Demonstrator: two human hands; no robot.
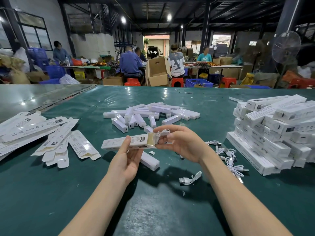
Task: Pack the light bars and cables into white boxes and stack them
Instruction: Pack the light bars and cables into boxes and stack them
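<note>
The green counter runs wide. Its far edge lies at twelve o'clock, well beyond the work. The near part, from five round to seven o'clock, gives both forearms free room.

At three o'clock stands the stack of packed boxes, several layers high and ragged, with its upper boxes askew. I judge a new box wants laying flat on top, not pushing against the side. At nine o'clock the flat boxes lie unfolded and overlapping. At twelve o'clock is the heap of light bars. At four o'clock a tangle of cables lies just beside the foot of the stack.

In the middle, held up off the counter, the left grip grasps the white box, fingers beneath and thumb on top, its open end turned to three o'clock. A lone light bar lies on the counter under that grip, and a loose cable lies at five o'clock.

The right grip pinches a coiled cable at the box's open mouth. The step in hand looks to be feeding the cable in. Whether a bar is already inside cannot be told.

The next move calls for pressing the coil fully home and tucking the end flap. The box then needs carrying high towards three o'clock so that it clears the tangle.
</note>
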